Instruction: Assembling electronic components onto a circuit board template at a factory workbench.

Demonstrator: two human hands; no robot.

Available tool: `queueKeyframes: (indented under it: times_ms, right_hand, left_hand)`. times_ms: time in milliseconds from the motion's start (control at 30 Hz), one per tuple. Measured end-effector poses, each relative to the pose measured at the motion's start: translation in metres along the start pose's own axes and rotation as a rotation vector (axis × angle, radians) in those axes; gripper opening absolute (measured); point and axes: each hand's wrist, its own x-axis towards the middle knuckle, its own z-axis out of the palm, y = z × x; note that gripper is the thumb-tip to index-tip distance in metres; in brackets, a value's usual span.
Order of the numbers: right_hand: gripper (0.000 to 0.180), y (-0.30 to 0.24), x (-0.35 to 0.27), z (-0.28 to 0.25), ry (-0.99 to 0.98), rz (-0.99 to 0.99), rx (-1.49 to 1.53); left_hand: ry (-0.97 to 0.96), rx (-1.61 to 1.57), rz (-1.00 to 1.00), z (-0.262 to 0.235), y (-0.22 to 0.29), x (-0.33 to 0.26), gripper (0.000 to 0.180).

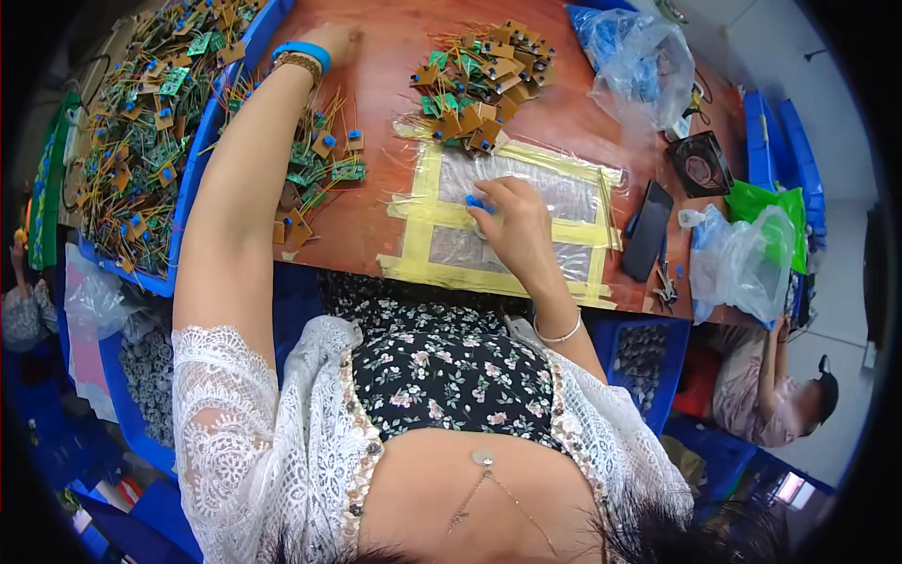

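A small blue plastic component (477,201) is pinched between the fingertips of the right hand (512,226), which is closed around it just above a clear plastic sheet framed and crossed with yellow tape (427,202); this sheet is fixed at the near edge of the reddish-brown wooden tabletop (376,56). The left hand (331,39) is stretched out to the far left corner of the tabletop, its fingers curled downward; whether anything is gripped in it cannot be told. A loose pile of small green and brown circuit boards with yellow wire leads (315,169) is spread along the left edge, beside the left forearm. A second, denser pile of similar boards with blue parts (484,80) is heaped toward the far edge, just beyond the taped sheet. A blue plastic crate filled with more such boards (141,122) is placed against the left edge of the tabletop.
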Motion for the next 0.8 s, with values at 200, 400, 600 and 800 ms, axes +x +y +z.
queueKeyframes:
  times_ms: [200, 400, 600, 800]
  right_hand:
    - [0.019, 0.013, 0.007, 0.022, -0.075, 0.038, 0.040]
    - [0.014, 0.020, 0.005, 0.027, -0.016, 0.008, 0.107]
    - [0.014, 0.018, 0.009, 0.028, -0.022, 0.029, 0.163]
    - [0.012, 0.014, 0.009, 0.029, -0.025, 0.024, 0.085]
  left_hand:
    - [-0.108, 0.031, 0.101, -0.032, 0.004, -0.003, 0.028]
    - [0.337, -0.092, 0.215, -0.161, 0.032, -0.089, 0.006]
    - [0.222, 0.187, 0.266, -0.118, -0.003, -0.148, 0.023]
    - [0.397, -0.454, 0.263, -0.088, 0.109, -0.122, 0.021]
